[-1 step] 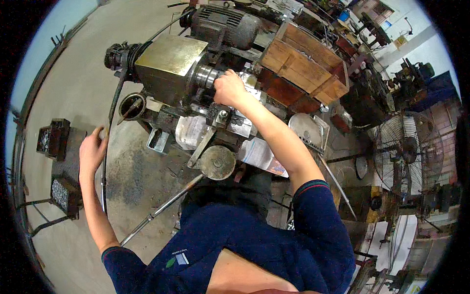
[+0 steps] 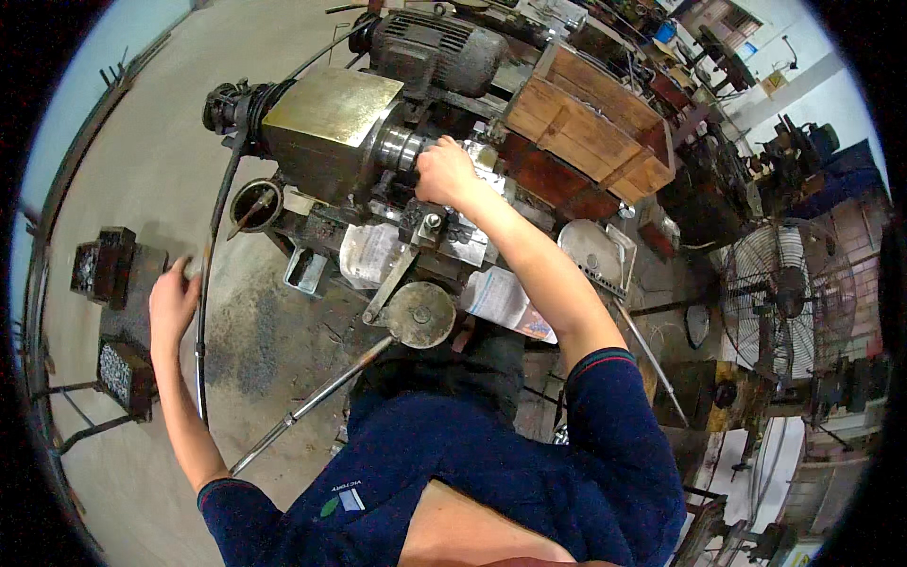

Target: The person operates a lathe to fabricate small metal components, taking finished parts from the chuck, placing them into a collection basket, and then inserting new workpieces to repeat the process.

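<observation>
My right hand (image 2: pixel 446 173) is closed at the mouth of the shiny steel spindle (image 2: pixel 399 149) on a lathe-like machine. Its fingers curl away from view, so whatever they grip is hidden. Behind the spindle stands the brass-topped housing (image 2: pixel 331 106). My left hand (image 2: pixel 174 304) hangs at the left, fingers up and loosely apart, holding nothing that I can see. It is just left of a long dark lever rod (image 2: pixel 216 208), with a small gap showing between them. Below my right hand sit a tool post with a bolt (image 2: pixel 431 221) and a round metal disc (image 2: pixel 422 315).
A wooden crate (image 2: pixel 576 118) stands behind the machine, near a ribbed motor (image 2: pixel 436 52). Boxes of small metal parts (image 2: pixel 123 373) are at the far left. A bare metal bar (image 2: pixel 312 404) slants toward my body. A large fan (image 2: pixel 789 293) stands at right.
My left hand has shifted slightly left and down, its fingertips away from the lever rod. My right hand stays at the spindle.
</observation>
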The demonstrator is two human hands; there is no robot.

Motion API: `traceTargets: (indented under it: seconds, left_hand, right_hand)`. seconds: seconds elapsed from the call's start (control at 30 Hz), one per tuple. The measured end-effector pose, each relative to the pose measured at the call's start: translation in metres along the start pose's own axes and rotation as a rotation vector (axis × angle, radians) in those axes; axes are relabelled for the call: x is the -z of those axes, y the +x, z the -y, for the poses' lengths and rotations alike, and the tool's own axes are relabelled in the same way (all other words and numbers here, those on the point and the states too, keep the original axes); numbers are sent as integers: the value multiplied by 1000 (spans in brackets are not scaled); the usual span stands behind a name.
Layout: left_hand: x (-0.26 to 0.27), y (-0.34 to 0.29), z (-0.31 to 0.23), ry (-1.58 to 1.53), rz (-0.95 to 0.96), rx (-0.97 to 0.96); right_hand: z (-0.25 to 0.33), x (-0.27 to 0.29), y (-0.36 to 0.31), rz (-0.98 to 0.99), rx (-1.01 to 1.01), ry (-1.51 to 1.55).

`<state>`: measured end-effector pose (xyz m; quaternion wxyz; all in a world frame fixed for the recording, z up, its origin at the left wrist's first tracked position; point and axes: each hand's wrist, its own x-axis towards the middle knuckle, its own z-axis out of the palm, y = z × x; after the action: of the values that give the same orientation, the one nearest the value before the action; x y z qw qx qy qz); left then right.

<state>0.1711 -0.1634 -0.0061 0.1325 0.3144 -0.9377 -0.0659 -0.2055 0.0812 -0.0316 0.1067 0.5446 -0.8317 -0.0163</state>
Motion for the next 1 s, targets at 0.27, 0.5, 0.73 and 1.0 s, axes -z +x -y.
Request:
traceTargets:
  seconds: [0.27, 0.5, 0.73, 1.0]
  left_hand:
    - [-61, -50, 34, -277, 40, 252]
    - [-72, -47, 32, -131, 47, 279]
    - [-62, -7, 106, 458, 1, 202]
    - [-60, 42, 193, 456, 124, 329]
  right_hand:
    - [-2, 8, 6, 83, 17, 27]
    - [-3, 6, 12, 88, -22, 186]
    - [-16, -12, 4, -120, -2, 230]
    - [1, 10, 3, 3, 6, 123]
